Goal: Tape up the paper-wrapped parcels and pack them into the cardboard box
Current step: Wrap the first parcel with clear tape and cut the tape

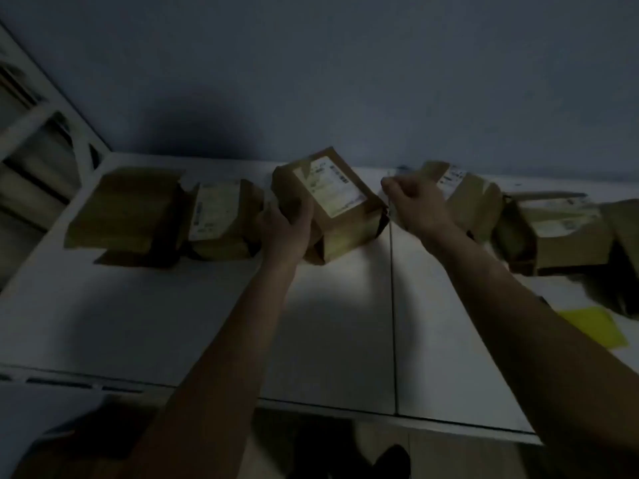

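A dim room with a bluish wall backs a white table, split by a dark seam running toward the viewer, and brown parcels stand in a row along its far side. The left hand grips the middle parcel by its near-left side, fingers wrapped round the edge, holding it tilted with the labelled face turned up; its long axis runs from far-left to near-right. The right hand hangs just beside the parcel's right end, fingers curled as if pinching something thin, perhaps a strip of tape, though the picture is too dark and blurred to tell what, if anything, it holds. The parcel's right end is therefore the one nearest the free hand, and any taping would likely begin there. An open cardboard box sits well off to the left, beyond another labelled parcel, so the left arm is the nearer one for packing. More parcels lie to the right.
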